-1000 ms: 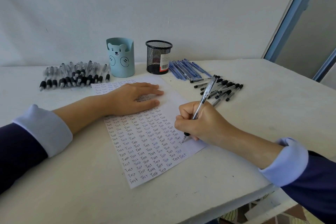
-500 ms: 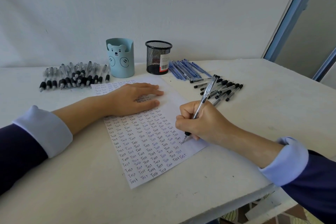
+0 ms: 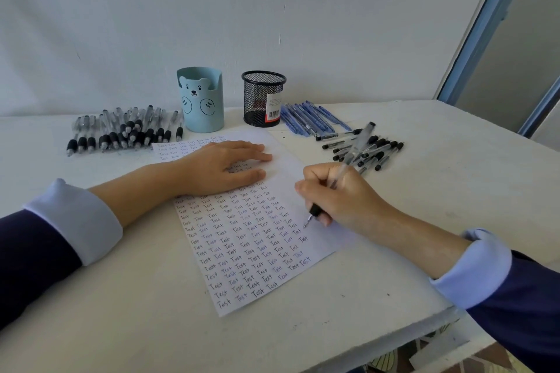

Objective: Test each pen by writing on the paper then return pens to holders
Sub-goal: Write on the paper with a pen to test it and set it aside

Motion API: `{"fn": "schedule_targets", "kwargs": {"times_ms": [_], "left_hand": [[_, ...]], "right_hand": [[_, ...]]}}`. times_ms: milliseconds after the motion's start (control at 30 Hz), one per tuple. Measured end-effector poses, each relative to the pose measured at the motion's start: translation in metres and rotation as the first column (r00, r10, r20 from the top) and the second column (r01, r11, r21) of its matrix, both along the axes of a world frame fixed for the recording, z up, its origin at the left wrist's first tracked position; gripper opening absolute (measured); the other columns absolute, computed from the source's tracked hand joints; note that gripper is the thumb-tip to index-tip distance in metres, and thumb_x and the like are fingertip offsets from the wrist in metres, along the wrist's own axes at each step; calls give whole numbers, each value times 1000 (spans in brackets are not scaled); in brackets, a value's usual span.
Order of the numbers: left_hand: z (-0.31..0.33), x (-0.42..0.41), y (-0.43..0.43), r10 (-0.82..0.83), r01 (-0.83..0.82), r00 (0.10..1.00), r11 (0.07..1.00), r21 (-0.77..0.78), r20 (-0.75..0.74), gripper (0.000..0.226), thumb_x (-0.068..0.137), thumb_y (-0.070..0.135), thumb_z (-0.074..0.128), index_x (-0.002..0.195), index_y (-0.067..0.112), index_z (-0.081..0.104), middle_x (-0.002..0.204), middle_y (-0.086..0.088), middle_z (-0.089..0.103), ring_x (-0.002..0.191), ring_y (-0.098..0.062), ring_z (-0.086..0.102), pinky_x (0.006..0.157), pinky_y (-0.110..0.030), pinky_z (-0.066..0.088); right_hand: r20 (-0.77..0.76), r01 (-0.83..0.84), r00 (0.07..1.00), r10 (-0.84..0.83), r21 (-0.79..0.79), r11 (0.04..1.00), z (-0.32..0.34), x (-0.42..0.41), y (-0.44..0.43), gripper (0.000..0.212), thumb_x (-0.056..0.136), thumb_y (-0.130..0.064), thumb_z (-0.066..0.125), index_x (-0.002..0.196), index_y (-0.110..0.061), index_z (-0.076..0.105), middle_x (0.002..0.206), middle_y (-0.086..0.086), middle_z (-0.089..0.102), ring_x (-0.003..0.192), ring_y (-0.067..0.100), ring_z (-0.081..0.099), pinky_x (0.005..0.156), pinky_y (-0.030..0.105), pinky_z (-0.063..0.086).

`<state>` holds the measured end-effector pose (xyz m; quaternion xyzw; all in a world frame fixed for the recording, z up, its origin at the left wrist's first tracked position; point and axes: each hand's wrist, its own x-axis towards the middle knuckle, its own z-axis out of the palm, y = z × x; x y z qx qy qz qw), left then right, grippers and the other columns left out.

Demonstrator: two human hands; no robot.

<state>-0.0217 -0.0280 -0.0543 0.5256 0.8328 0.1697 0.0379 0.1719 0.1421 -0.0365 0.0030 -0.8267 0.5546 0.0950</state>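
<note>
A white paper (image 3: 291,166) covered in rows of the word "Test" lies in front of me. My left hand (image 3: 218,168) rests flat on its upper part, fingers straight. My right hand (image 3: 339,194) grips a clear pen with a black grip (image 3: 341,174); the tip sits at the paper's right side, just above the last written row. A light blue bear pen holder (image 3: 201,100) and a black mesh pen holder (image 3: 263,98) stand at the back. Both look empty from here.
Several clear black-grip pens (image 3: 121,132) lie in a row at the back left. Several blue pens (image 3: 309,118) lie right of the mesh holder, with several black-capped pens (image 3: 372,150) nearer me. The white table's front edge (image 3: 394,339) runs at lower right. A wall stands behind.
My right hand has shifted the pen tip slightly up the paper's right side. The left hand stays flat on the sheet.
</note>
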Motion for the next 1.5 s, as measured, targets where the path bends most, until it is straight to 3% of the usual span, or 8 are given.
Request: {"fn": "schedule_targets", "kwargs": {"times_ms": [233,367,500,633,967,1167,1367,1500], "left_hand": [[1,2,1,12,-12,1000,1000,1,8,62,78,80,36,134,54,44,151,22,34,138,0,31,118,-32,23],[7,-1,0,57,-59,997,996,62,44,60,84,66,51,138,39,48,151,20,35,132,4,33,111,-21,23],[14,-15,-10,148,-150,989,983,108,26,63,85,68,40,137,33,51,148,16,39,129,1,37,113,-29,28],[8,-30,-16,188,-189,982,982,-24,-19,78,79,83,23,144,42,39,154,19,29,140,-11,33,117,-41,25],[2,-31,-16,221,-222,975,972,-82,-22,108,55,99,2,146,49,28,157,20,22,144,-6,23,119,-38,18],[10,-26,-15,208,-210,978,971,-112,-28,89,71,86,12,147,44,31,157,18,24,144,-7,23,117,-33,15],[29,10,-2,105,-122,970,990,69,217,60,82,68,41,133,40,55,146,21,40,132,3,32,111,-28,21],[26,20,6,11,-12,995,1000,13,99,41,82,60,61,118,42,65,133,31,46,125,10,32,103,-18,24]], "right_hand": [[-38,-19,999,22,77,997,31,-16,0,26,99,-44,46,107,-20,53,41,1,46,39,14,36,45,21,34],[-318,105,944,-83,52,993,36,-44,6,23,106,-28,36,114,-16,54,50,7,46,44,14,41,49,19,37],[-469,198,883,13,398,896,21,-60,23,26,104,-19,41,124,-16,58,78,-17,53,72,-2,51,69,18,39],[-310,142,943,125,712,688,0,-57,25,38,103,-30,44,141,-24,44,82,-25,46,69,-13,48,61,14,33],[-182,-68,939,291,732,678,-13,-59,27,27,97,-28,59,120,-20,69,114,-7,54,107,8,49,95,29,44],[-122,84,992,-18,564,821,14,-76,61,34,102,-19,48,133,-20,58,119,-10,55,113,3,53,103,20,39],[-1,184,936,-352,854,486,13,-95,115,33,102,-16,41,120,-9,67,130,6,56,115,27,56,101,44,41],[-55,228,926,-374,871,435,9,-96,115,32,103,-18,41,125,-13,64,126,6,62,114,27,56,92,40,47]]}}
